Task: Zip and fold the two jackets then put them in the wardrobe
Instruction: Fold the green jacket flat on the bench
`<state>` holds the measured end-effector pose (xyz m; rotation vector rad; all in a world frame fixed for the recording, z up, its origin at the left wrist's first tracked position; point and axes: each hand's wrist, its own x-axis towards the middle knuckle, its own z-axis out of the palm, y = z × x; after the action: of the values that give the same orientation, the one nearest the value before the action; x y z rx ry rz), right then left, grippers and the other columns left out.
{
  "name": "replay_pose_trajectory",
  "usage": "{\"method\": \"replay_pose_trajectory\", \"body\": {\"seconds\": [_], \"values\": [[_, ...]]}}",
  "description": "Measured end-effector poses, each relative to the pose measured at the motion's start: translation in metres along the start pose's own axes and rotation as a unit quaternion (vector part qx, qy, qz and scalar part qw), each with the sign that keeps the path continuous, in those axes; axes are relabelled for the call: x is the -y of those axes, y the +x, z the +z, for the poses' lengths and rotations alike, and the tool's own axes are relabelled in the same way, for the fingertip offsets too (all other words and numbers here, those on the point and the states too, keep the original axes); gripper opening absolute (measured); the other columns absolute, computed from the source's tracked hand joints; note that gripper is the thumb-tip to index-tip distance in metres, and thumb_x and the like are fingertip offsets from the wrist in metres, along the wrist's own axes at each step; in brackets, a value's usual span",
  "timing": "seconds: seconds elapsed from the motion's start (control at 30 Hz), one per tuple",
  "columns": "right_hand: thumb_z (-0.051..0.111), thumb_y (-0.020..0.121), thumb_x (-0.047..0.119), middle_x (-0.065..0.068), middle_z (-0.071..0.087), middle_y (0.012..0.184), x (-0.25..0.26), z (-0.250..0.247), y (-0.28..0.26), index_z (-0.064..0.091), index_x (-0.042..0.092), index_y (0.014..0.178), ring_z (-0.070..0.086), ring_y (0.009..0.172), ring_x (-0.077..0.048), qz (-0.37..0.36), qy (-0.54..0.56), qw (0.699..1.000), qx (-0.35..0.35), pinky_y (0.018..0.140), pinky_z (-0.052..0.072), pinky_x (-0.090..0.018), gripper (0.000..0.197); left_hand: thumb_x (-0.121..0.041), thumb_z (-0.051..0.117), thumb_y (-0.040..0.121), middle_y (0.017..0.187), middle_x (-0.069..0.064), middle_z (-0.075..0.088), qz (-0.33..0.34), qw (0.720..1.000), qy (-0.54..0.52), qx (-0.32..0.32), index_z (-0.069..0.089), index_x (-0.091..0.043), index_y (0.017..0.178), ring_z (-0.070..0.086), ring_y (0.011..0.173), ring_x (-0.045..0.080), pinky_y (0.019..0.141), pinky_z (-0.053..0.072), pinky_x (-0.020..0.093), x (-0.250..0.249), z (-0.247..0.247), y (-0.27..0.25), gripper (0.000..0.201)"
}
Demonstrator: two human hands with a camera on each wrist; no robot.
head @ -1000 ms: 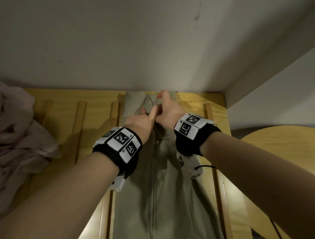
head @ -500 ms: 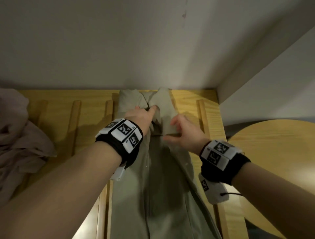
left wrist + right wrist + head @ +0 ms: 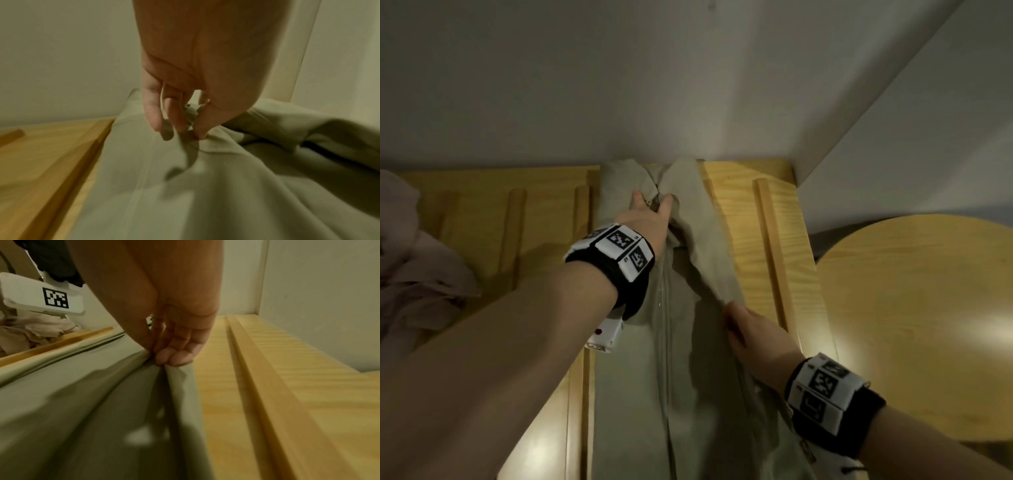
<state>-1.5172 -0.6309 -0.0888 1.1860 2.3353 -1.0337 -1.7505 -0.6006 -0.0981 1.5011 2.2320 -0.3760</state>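
Observation:
An olive-green jacket (image 3: 681, 359) lies lengthwise on the slatted wooden surface (image 3: 743, 240), collar toward the wall, its zip line (image 3: 664, 342) running down the middle. My left hand (image 3: 652, 202) is at the collar, fingertips down on the cloth, thumb and fingers pinching a pucker of fabric (image 3: 189, 131). My right hand (image 3: 729, 318) is halfway down the jacket's right side. There it pinches the folded edge of the jacket (image 3: 179, 386) between thumb and fingers (image 3: 174, 358). A second, pale pink jacket (image 3: 417, 274) lies crumpled at the far left.
A white wall (image 3: 654, 85) closes off the far end of the surface, and a white panel (image 3: 911, 120) stands at the right. A round wooden table (image 3: 921, 325) sits lower at the right. Raised wooden slats (image 3: 774, 257) run along the surface beside the jacket.
My right hand left the collar and slid back toward me along the jacket's right edge, which it now pinches. My left hand stayed at the collar.

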Motion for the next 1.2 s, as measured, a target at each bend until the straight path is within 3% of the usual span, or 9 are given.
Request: {"method": "replay_pose_trajectory", "body": {"seconds": [0.17, 0.23, 0.37, 0.47, 0.57, 0.67, 0.77, 1.0, 1.2], "values": [[0.054, 0.090, 0.033, 0.001, 0.056, 0.111, -0.006, -0.002, 0.011, 0.037, 0.019, 0.116, 0.060, 0.096, -0.022, 0.057, 0.048, 0.993, -0.089, 0.075, 0.046, -0.030, 0.034, -0.012, 0.038, 0.090, 0.157, 0.014, -0.009, 0.013, 0.999, -0.042, -0.026, 0.001, -0.037, 0.147, 0.040, 0.126, 0.044, 0.092, 0.043, 0.040, 0.009, 0.006, -0.011, 0.073], [0.052, 0.092, 0.037, 0.002, 0.054, 0.107, -0.008, -0.003, 0.017, 0.044, 0.019, 0.111, 0.058, 0.097, -0.021, 0.074, 0.049, 0.992, -0.089, 0.074, 0.042, -0.028, 0.027, -0.010, 0.037, 0.090, 0.157, 0.012, -0.006, 0.023, 0.998, -0.049, -0.041, 0.005, -0.038, 0.147, 0.032, 0.133, 0.039, 0.097, 0.041, 0.041, 0.008, 0.007, -0.022, 0.070], [0.043, 0.095, 0.034, 0.008, 0.050, 0.088, -0.002, 0.002, 0.017, 0.042, 0.025, 0.089, 0.053, 0.083, -0.017, 0.039, 0.044, 0.994, -0.090, 0.068, 0.036, -0.027, 0.010, -0.011, 0.046, 0.089, 0.148, 0.007, 0.018, 0.107, 0.985, -0.054, -0.120, 0.018, -0.034, 0.145, 0.044, 0.117, 0.030, 0.073, 0.040, 0.033, -0.005, 0.013, -0.051, 0.066], [0.047, 0.092, 0.028, 0.013, 0.041, 0.072, 0.009, 0.002, 0.015, 0.032, 0.030, 0.076, 0.046, 0.072, -0.013, -0.003, 0.061, 0.992, -0.106, 0.066, 0.034, -0.028, 0.022, -0.015, 0.042, 0.093, 0.127, 0.005, 0.035, 0.203, 0.970, 0.002, -0.136, 0.015, -0.036, 0.146, 0.049, 0.094, 0.022, 0.064, 0.032, 0.028, -0.018, 0.018, -0.066, 0.063], [0.050, 0.091, 0.024, 0.011, 0.042, 0.067, 0.022, 0.001, 0.015, 0.035, 0.025, 0.074, 0.046, 0.067, -0.014, -0.051, 0.064, 0.988, -0.131, 0.060, 0.030, -0.025, 0.022, -0.018, 0.036, 0.097, 0.131, 0.006, 0.043, 0.222, 0.968, 0.069, -0.099, 0.015, -0.032, 0.147, 0.050, 0.113, 0.025, 0.068, 0.029, 0.030, -0.027, 0.022, -0.068, 0.055], [0.050, 0.092, 0.024, 0.008, 0.045, 0.067, 0.034, 0.002, 0.013, 0.039, 0.018, 0.080, 0.049, 0.066, -0.016, -0.075, 0.069, 0.986, -0.135, 0.060, 0.036, -0.026, 0.017, -0.019, 0.035, 0.097, 0.124, 0.008, 0.052, 0.184, 0.975, 0.060, -0.105, 0.026, -0.024, 0.140, 0.055, 0.109, 0.028, 0.066, 0.031, 0.032, -0.027, 0.021, -0.070, 0.044], [0.056, 0.087, 0.024, 0.012, 0.045, 0.070, 0.038, 0.008, 0.008, 0.038, 0.021, 0.088, 0.051, 0.068, -0.014, -0.054, 0.075, 0.991, -0.097, 0.062, 0.039, -0.026, 0.018, -0.018, 0.036, 0.097, 0.115, 0.008, 0.058, 0.165, 0.978, 0.032, -0.120, 0.031, -0.022, 0.136, 0.059, 0.100, 0.029, 0.061, 0.032, 0.031, -0.020, 0.022, -0.075, 0.040], [0.057, 0.086, 0.024, -0.001, 0.058, 0.106, 0.021, 0.009, -0.022, 0.046, 0.024, 0.114, 0.058, 0.097, -0.020, 0.016, -0.028, 0.995, 0.096, 0.079, 0.048, -0.028, 0.030, -0.023, 0.037, 0.097, 0.114, 0.006, 0.061, 0.121, 0.985, 0.004, -0.119, 0.045, -0.023, 0.125, 0.061, 0.098, 0.027, 0.063, 0.035, 0.029, 0.005, 0.037, -0.077, 0.029], [0.060, 0.083, 0.027, -0.002, 0.058, 0.116, 0.006, 0.030, -0.054, 0.036, 0.031, 0.129, 0.059, 0.103, -0.022, 0.018, -0.063, 0.981, 0.183, 0.088, 0.053, -0.036, 0.052, -0.032, 0.041, 0.096, 0.112, 0.007, 0.060, 0.111, 0.989, -0.027, -0.091, 0.038, -0.021, 0.128, 0.060, 0.096, 0.027, 0.063, 0.037, 0.029, 0.001, 0.049, -0.082, 0.034]]}}
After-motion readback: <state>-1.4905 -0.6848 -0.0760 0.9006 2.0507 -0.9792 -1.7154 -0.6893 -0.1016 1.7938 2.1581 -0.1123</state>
